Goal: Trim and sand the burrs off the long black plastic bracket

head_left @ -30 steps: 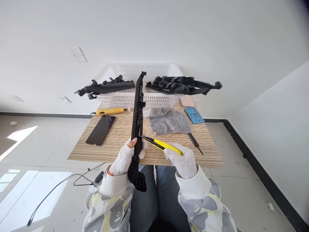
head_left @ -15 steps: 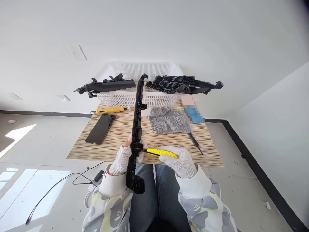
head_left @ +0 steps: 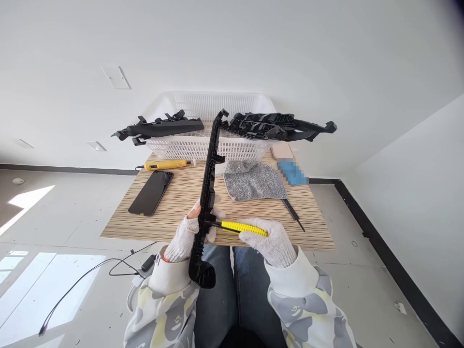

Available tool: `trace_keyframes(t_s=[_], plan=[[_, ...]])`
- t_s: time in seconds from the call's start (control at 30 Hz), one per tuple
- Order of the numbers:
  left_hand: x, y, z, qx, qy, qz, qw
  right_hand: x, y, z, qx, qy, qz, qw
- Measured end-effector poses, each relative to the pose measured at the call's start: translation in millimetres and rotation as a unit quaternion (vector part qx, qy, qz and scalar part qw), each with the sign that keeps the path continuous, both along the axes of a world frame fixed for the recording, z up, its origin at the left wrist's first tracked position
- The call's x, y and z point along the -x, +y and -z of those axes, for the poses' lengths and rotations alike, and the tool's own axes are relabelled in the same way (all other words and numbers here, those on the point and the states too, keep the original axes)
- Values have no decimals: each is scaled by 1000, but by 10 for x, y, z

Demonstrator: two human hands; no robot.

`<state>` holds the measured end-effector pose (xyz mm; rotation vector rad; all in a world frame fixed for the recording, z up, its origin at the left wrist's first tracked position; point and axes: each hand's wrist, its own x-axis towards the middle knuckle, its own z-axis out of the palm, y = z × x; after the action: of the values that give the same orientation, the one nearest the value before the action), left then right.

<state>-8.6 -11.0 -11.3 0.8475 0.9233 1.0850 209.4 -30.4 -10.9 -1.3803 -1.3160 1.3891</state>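
A long black plastic trim part point(head_left: 207, 193) with clips and ribs stands tilted in my left hand point(head_left: 184, 237), which wears a white knit glove with the thumb tip bare. Its fingers are wrapped round the part's lower half. My right hand point(head_left: 270, 240), also gloved, is closed on a yellow-handled tool point(head_left: 241, 227) with a ribbed grip and a narrow dark front end. The dark end meets the right side of the trim part, close to my left fingers. I cannot make out its tip.
Behind stands a white plastic basket point(head_left: 174, 149) with more black trim parts point(head_left: 170, 127) across its rim. On the wood-striped table point(head_left: 170, 227) lie a phone point(head_left: 151, 193), a yellow corded pen-shaped tool point(head_left: 165, 165), a grey cloth point(head_left: 253, 181), a slim black tool point(head_left: 293, 213) and a blurred blue item point(head_left: 292, 172).
The trim part's upper end has leaned slightly to the right, and its lower end has shifted a little left and up. My right hand and the yellow-handled tool have hardly moved.
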Motion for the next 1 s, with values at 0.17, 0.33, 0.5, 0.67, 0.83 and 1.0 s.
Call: trace_keyframes(t_s=[0.17, 0.33, 0.5, 0.67, 0.83, 1.0], plan=[[-11, 2, -15, 7, -3, -4, 1000, 16, -24, -13, 1, 5, 14, 1000], [-7, 6, -6, 8, -10, -12, 1000, 15, -19, 14, 2, 5, 29, 1000], [10, 10, 50, 22, -12, -14, 1000, 33, -38, -34, 15, -4, 62, 998], [10, 28, 53, -3, -5, -9, 1000, 73, -82, -66, 13, 3, 75, 997], [-6, 25, 8, -4, 4, -10, 1000, 73, -72, -25, 5, 10, 69, 998], [-23, 27, 1, 11, 10, -18, 1000, 49, -50, -9, 14, 13, 61, 998]])
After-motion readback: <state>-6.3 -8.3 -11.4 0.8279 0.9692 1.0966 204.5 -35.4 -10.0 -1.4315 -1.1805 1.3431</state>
